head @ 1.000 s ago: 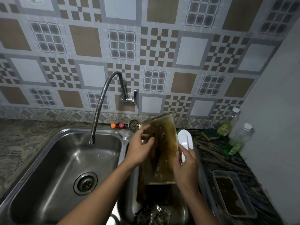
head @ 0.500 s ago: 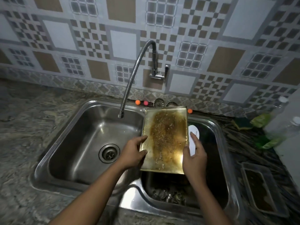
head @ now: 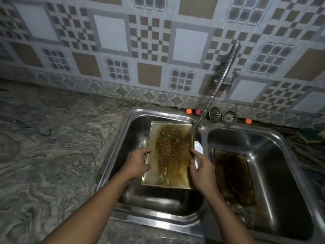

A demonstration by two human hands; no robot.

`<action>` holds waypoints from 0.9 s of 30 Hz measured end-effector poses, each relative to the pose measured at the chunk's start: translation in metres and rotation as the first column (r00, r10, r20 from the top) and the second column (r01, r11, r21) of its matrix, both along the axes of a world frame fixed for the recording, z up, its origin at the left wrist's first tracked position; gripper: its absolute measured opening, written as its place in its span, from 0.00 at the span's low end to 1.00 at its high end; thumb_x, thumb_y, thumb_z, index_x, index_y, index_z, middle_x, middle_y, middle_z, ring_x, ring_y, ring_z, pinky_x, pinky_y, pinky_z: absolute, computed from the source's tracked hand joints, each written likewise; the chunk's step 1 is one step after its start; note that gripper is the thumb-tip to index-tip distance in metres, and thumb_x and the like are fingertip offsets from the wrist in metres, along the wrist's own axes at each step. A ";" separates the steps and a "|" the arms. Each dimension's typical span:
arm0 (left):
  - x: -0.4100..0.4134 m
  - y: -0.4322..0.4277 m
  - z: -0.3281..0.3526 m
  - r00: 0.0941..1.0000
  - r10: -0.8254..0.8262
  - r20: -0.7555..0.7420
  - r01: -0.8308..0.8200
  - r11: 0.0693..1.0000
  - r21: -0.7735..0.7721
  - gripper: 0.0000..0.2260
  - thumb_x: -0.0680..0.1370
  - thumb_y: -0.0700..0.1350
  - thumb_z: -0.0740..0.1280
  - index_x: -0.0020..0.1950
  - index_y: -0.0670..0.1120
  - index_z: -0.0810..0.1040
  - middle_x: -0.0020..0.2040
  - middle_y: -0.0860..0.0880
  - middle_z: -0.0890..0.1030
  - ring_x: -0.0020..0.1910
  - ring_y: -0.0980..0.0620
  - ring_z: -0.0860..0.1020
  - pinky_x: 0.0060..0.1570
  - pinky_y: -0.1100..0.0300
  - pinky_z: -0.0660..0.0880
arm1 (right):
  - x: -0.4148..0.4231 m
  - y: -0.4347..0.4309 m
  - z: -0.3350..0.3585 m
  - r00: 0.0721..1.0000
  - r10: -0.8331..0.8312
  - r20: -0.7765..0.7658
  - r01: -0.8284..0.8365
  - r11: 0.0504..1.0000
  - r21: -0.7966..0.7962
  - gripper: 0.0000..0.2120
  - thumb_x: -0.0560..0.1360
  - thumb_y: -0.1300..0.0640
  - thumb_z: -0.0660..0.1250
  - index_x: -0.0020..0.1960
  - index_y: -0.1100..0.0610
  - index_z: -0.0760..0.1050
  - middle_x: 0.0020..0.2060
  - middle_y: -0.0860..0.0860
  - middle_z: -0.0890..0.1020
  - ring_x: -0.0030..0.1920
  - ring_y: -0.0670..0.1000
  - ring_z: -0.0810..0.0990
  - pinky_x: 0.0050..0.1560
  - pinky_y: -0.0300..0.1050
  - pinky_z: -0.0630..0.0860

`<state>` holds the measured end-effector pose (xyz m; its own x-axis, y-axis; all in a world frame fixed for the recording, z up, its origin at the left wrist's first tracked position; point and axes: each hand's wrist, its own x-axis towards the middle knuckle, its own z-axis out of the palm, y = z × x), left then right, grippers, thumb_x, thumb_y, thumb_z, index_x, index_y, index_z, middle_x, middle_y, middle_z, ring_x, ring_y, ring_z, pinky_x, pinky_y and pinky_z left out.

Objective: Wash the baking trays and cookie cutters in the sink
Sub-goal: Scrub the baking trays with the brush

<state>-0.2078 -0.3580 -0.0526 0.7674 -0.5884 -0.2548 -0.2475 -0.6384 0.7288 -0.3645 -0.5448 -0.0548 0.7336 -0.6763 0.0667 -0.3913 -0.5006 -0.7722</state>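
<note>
Greasy baking tray (head: 169, 154) is gripped at both side edges by left hand (head: 136, 163) and right hand (head: 202, 167) over left sink basin (head: 133, 131).

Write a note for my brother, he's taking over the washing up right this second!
Left hand: grips the left edge of the greasy tray.
Right hand: grips the right edge; a white tool sits against that hand.
The tray is held in the left basin, with the tap hose ending at its far right corner. No water shows.
A second dirty tray lies in the right basin.
Done: nothing looks washed yet.
Left: scrub both trays. Cookie cutters can't be made out.
</note>
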 end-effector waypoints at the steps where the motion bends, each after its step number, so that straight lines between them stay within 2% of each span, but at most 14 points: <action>1: 0.008 0.004 -0.002 1.000 -0.012 0.015 0.011 1.000 0.026 0.29 0.72 0.38 0.75 0.72 0.49 0.73 0.67 0.46 0.76 0.59 0.55 0.79 0.58 0.64 0.73 | 0.007 0.004 -0.006 1.000 0.009 -0.023 -0.009 1.000 0.021 0.17 0.78 0.61 0.64 0.66 0.54 0.76 0.58 0.46 0.79 0.60 0.45 0.75 0.62 0.37 0.68; 2: 0.015 0.006 -0.006 1.000 -0.021 0.022 0.020 0.999 0.047 0.29 0.72 0.38 0.75 0.72 0.49 0.73 0.68 0.47 0.75 0.65 0.51 0.75 0.63 0.61 0.70 | 0.013 0.008 -0.013 0.999 0.016 -0.050 -0.014 0.999 0.044 0.17 0.78 0.60 0.64 0.66 0.54 0.76 0.60 0.47 0.79 0.61 0.47 0.76 0.63 0.38 0.69; 3: 0.022 0.008 -0.013 1.000 -0.026 0.014 0.025 0.997 0.070 0.29 0.72 0.37 0.74 0.72 0.48 0.72 0.68 0.46 0.75 0.66 0.49 0.74 0.65 0.60 0.69 | 0.019 0.011 -0.020 0.996 0.023 -0.085 -0.017 0.997 0.069 0.17 0.78 0.60 0.65 0.67 0.54 0.76 0.61 0.48 0.79 0.62 0.48 0.77 0.64 0.39 0.70; 5: 0.033 0.010 -0.029 0.999 -0.041 0.012 0.039 0.993 0.115 0.30 0.73 0.37 0.74 0.73 0.47 0.71 0.67 0.45 0.74 0.66 0.48 0.74 0.64 0.60 0.69 | 0.028 0.016 -0.034 0.985 0.023 -0.170 -0.001 0.992 0.128 0.18 0.78 0.60 0.65 0.67 0.54 0.75 0.62 0.49 0.80 0.63 0.50 0.77 0.65 0.41 0.71; 8: 0.038 0.010 -0.054 0.998 -0.068 0.012 0.065 0.984 0.169 0.31 0.73 0.38 0.74 0.74 0.48 0.69 0.72 0.47 0.71 0.69 0.49 0.71 0.68 0.59 0.68 | 0.035 0.023 -0.057 0.964 0.016 -0.266 0.034 0.983 0.180 0.17 0.78 0.61 0.65 0.66 0.56 0.76 0.61 0.50 0.80 0.60 0.50 0.79 0.60 0.39 0.72; 11: 0.039 0.007 -0.076 0.997 -0.073 -0.004 0.072 0.973 0.219 0.31 0.73 0.35 0.73 0.74 0.48 0.69 0.73 0.47 0.70 0.68 0.48 0.73 0.66 0.57 0.72 | 0.038 0.026 -0.079 0.936 0.001 -0.353 0.079 0.974 0.212 0.18 0.77 0.65 0.64 0.66 0.57 0.76 0.60 0.52 0.81 0.57 0.50 0.81 0.58 0.40 0.76; 14: 0.041 0.004 -0.096 0.998 -0.067 -0.022 0.070 0.963 0.260 0.30 0.73 0.34 0.73 0.74 0.47 0.69 0.71 0.47 0.72 0.65 0.49 0.75 0.61 0.57 0.75 | 0.044 0.028 -0.097 0.920 -0.018 -0.392 0.111 0.970 0.216 0.18 0.78 0.65 0.62 0.66 0.55 0.76 0.58 0.52 0.82 0.52 0.48 0.81 0.54 0.41 0.78; 18: 0.048 -0.002 -0.120 0.998 -0.019 -0.055 0.036 0.949 0.313 0.29 0.74 0.35 0.73 0.74 0.46 0.69 0.68 0.46 0.75 0.63 0.49 0.77 0.58 0.60 0.77 | 0.059 0.025 -0.124 0.896 -0.004 -0.444 0.099 0.976 0.192 0.19 0.78 0.62 0.60 0.67 0.51 0.75 0.57 0.50 0.81 0.52 0.49 0.81 0.53 0.45 0.79; 22: 0.052 -0.009 -0.137 0.998 -0.002 -0.069 0.026 0.940 0.340 0.30 0.75 0.38 0.73 0.75 0.43 0.67 0.69 0.45 0.74 0.66 0.48 0.75 0.61 0.60 0.74 | 0.073 0.025 -0.138 0.889 -0.040 -0.457 0.128 0.978 0.165 0.18 0.79 0.60 0.58 0.66 0.51 0.75 0.51 0.50 0.78 0.45 0.49 0.80 0.47 0.47 0.78; 25: 0.052 -0.009 -0.147 0.997 0.016 -0.072 0.010 0.937 0.349 0.30 0.75 0.40 0.72 0.76 0.43 0.66 0.71 0.45 0.71 0.69 0.48 0.72 0.65 0.59 0.70 | 0.075 0.027 -0.152 0.890 -0.028 -0.454 0.123 0.976 0.181 0.18 0.77 0.53 0.55 0.64 0.42 0.74 0.45 0.49 0.79 0.40 0.52 0.81 0.42 0.53 0.80; 27: 0.051 -0.007 -0.151 0.997 0.023 -0.075 0.005 0.932 0.363 0.30 0.76 0.40 0.72 0.76 0.43 0.66 0.72 0.45 0.70 0.71 0.48 0.69 0.67 0.60 0.68 | 0.075 0.030 -0.153 0.879 -0.011 -0.476 0.103 0.981 0.168 0.20 0.77 0.54 0.54 0.65 0.43 0.72 0.48 0.49 0.79 0.44 0.53 0.81 0.46 0.54 0.81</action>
